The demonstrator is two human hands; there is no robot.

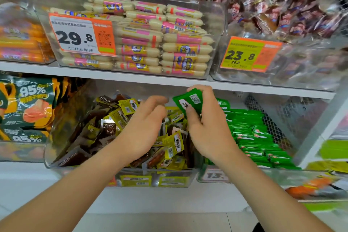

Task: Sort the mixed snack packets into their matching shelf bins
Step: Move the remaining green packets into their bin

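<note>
The right hand point(209, 128) grips a small stack of green packets point(190, 101) between thumb and curled fingers, raised above the seam between the yellow bin point(62, 133) and the green bin point(263, 175). The left hand point(143, 128) hovers over the yellow packets point(128, 107) with its fingers loosely bent, and nothing shows in them.

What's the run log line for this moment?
right hand: holds green packets | left hand: open over yellow-packet bin | next: likely green-packet bin
</note>
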